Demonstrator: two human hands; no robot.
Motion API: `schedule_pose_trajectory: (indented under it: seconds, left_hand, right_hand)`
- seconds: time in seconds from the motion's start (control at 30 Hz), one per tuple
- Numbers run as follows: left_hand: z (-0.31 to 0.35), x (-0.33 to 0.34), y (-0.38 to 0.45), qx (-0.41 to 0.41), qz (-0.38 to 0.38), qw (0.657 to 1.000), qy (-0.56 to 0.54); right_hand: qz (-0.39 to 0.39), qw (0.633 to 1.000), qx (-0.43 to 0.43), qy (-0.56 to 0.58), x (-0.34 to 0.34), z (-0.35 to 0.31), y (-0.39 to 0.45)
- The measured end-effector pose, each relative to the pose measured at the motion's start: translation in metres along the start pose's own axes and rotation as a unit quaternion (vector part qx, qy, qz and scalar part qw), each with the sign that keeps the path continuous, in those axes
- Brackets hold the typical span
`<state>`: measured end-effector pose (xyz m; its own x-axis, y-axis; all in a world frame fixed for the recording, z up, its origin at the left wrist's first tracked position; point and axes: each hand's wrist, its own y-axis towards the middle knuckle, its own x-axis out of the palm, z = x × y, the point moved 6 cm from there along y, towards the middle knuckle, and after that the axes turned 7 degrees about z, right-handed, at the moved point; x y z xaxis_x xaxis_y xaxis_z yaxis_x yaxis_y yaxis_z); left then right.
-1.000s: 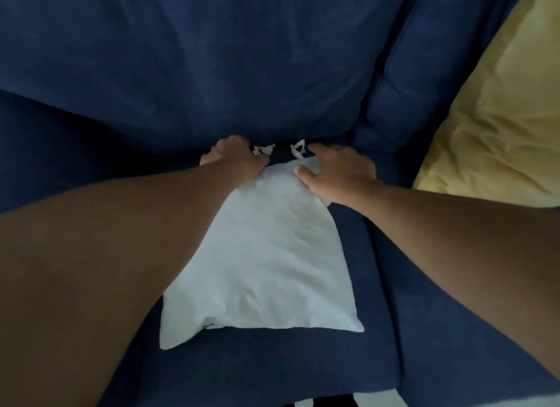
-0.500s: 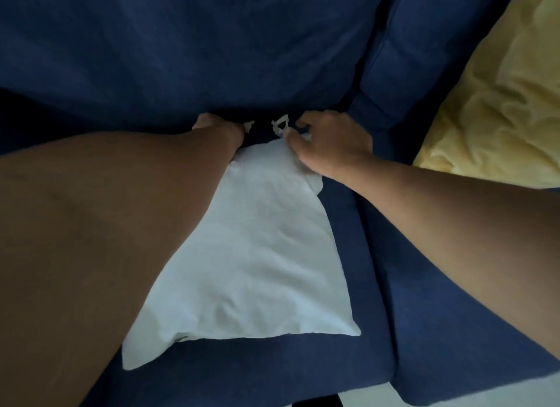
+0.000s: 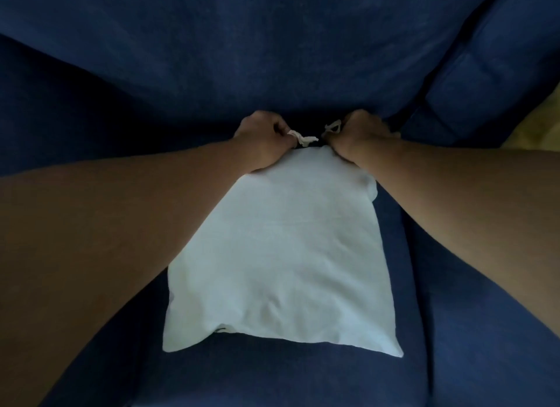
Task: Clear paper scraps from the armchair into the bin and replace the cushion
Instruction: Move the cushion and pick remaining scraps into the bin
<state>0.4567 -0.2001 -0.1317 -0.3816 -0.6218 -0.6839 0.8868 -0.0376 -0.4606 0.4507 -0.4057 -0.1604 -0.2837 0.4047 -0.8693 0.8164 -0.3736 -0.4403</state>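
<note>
A white cushion (image 3: 281, 261) lies flat on the dark blue armchair seat (image 3: 454, 346). At its far edge, by the seat-back crease, my left hand (image 3: 263, 140) is closed on a crumpled paper scrap (image 3: 303, 138) that sticks out to the right of its fingers. My right hand (image 3: 360, 137) is closed on a second small paper scrap (image 3: 332, 127) at its fingertips. Both wrists rest on the cushion's far corners. No bin is in view.
The blue backrest (image 3: 257, 58) fills the upper half of the view. The right armrest (image 3: 491, 82) runs up the right side, with a sliver of yellow fabric (image 3: 542, 128) beyond it at the frame's edge.
Both hands have curled into fists around the paper scraps at the cushion's far edge. The view has shifted left, so most of the yellow fabric has left the frame.
</note>
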Motion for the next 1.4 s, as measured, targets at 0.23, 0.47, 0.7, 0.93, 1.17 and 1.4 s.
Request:
schedule_pose_trajectory:
  seconds: [0.23, 0.47, 0.7, 0.93, 1.17, 1.4]
  left_hand:
    - [-0.014, -0.006, -0.003, 0.000, 0.038, 0.998, -0.054]
    - [-0.011, -0.017, -0.020, -0.013, 0.074, 0.996, -0.046]
    - [-0.013, -0.034, -0.048, -0.034, 0.121, 0.992, -0.007]
    - [-0.022, -0.062, -0.095, -0.068, 0.154, 0.986, -0.009]
    - [-0.054, -0.085, -0.154, -0.088, 0.209, 0.974, -0.016]
    - [-0.099, -0.102, -0.229, -0.075, 0.252, 0.961, 0.091]
  right_hand:
    - [0.047, 0.999, 0.018, 0.008, 0.003, 0.002, -0.006]
    - [0.123, 0.989, -0.077, -0.023, -0.022, -0.006, -0.033]
    - [0.175, 0.962, -0.210, -0.025, -0.047, -0.024, -0.077]
    - [0.163, 0.944, -0.287, -0.007, -0.059, -0.043, -0.112]
    - [0.135, 0.913, -0.384, -0.014, -0.053, -0.078, -0.158]
    - [0.116, 0.866, -0.485, -0.023, -0.032, -0.122, -0.223]
